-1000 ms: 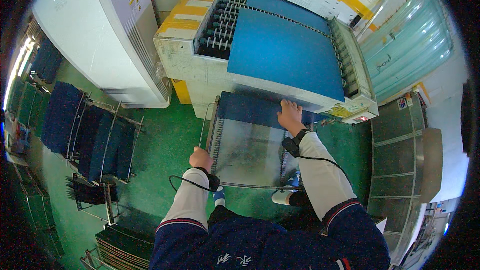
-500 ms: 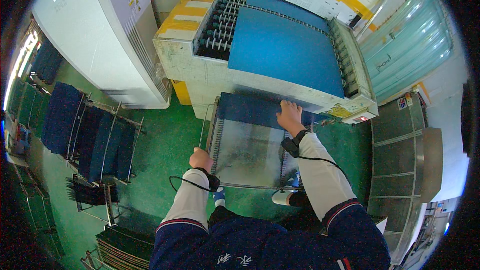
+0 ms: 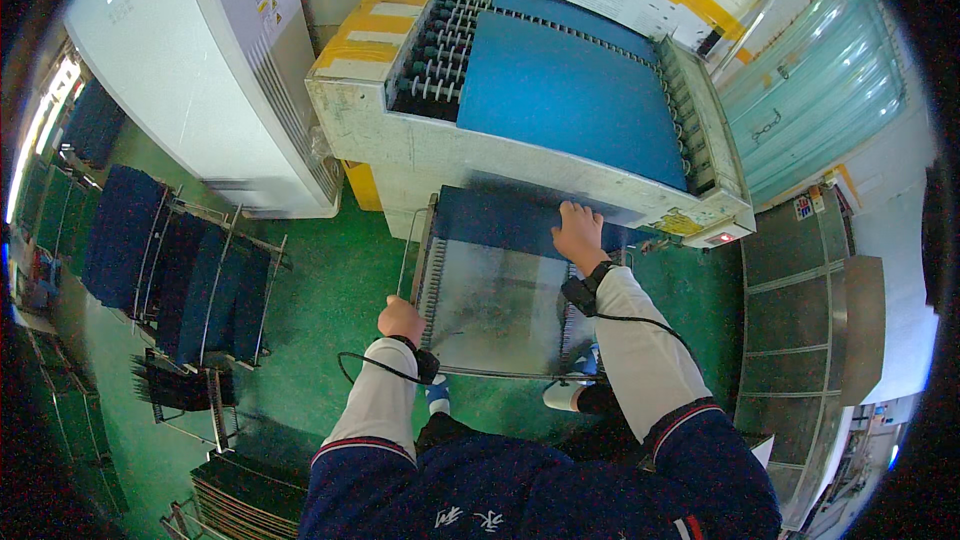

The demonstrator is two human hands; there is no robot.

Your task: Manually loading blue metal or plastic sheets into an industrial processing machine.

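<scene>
My left hand (image 3: 402, 320) is closed around the left side rail of a metal rack (image 3: 432, 270) with comb-like slotted sides, which stands on the floor before me. A dark blue panel (image 3: 490, 215) stands at the rack's far end, beside the machine. My right hand (image 3: 578, 235) is at this panel's upper edge, its fingers bent over the edge and the thumb on the near side. Beyond, a bright blue panel (image 3: 570, 90) lies flat on the rollers (image 3: 440, 70) of a roller conveyor machine (image 3: 400, 155).
A tall white air conditioner (image 3: 210, 60) stands at the back left. Racks of dark panels (image 3: 190, 270) fill the left side, with a stack of boards (image 3: 245, 500) at lower left. Right are a grey metal cabinet (image 3: 790, 320) and a clear plastic curtain (image 3: 820, 90). The floor (image 3: 320, 270) is green.
The bright blue panel has slid slightly away from me along the rollers. Both my hands and the rack have stayed nearly in place.
</scene>
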